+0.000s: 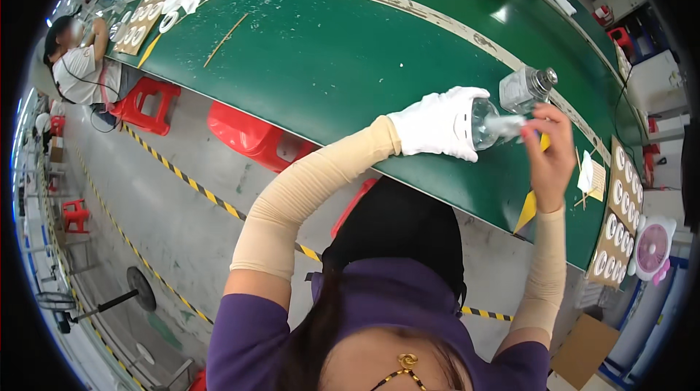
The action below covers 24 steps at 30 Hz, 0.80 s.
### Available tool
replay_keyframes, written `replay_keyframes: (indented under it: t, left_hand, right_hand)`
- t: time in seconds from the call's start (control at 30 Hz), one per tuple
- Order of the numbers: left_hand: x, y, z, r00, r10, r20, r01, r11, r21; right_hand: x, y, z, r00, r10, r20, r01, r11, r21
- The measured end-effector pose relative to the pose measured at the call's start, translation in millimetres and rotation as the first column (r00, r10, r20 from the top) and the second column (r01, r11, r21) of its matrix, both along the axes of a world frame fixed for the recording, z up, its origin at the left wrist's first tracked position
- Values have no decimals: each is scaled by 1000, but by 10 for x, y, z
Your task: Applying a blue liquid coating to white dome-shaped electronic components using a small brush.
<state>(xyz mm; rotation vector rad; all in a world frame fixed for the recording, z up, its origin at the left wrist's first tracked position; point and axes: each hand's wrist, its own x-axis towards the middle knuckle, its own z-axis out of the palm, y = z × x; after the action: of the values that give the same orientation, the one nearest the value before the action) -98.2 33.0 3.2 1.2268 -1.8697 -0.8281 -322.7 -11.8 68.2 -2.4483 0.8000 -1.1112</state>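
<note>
Purple sleeves and dark hair filled the bottom of the view, and from them two forearms in beige arm covers reached up to the edge of the green counter (328, 63). Above that edge the left hand (437, 125), in a white glove, was wrapped round a small clear glass bottle (487, 123), fingers closed about its body so that only one end showed. The bare right hand (548, 154) had its fingertips drawn together at that exposed end, pinching something pale and small that I could not make out. Such a bottle looked stiff, smooth and breakable, probably light, and likely slick against bare skin; the gloved grip round the middle seemed the safest hold. A second glass bottle (526, 88) with a metal cap lay on the counter just beyond the hands. Red stools (251, 134) stood below.
</note>
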Motion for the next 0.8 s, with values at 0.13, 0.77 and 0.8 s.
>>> replay_keyframes:
  t: [0.13,0.77,0.8]
  left_hand:
    - [-49,50,-5,1000,10,9,-10,999,34]
    - [-100,56,-157,988,130,85,-108,968,-225]
    - [-70,50,-176,996,72,49,-61,980,-189]
  right_hand:
    - [312,312,-203,987,134,-88,-131,991,40]
    - [599,145,-335,996,-43,-75,44,999,21]
    - [568,196,-332,997,27,-69,-32,997,-69]
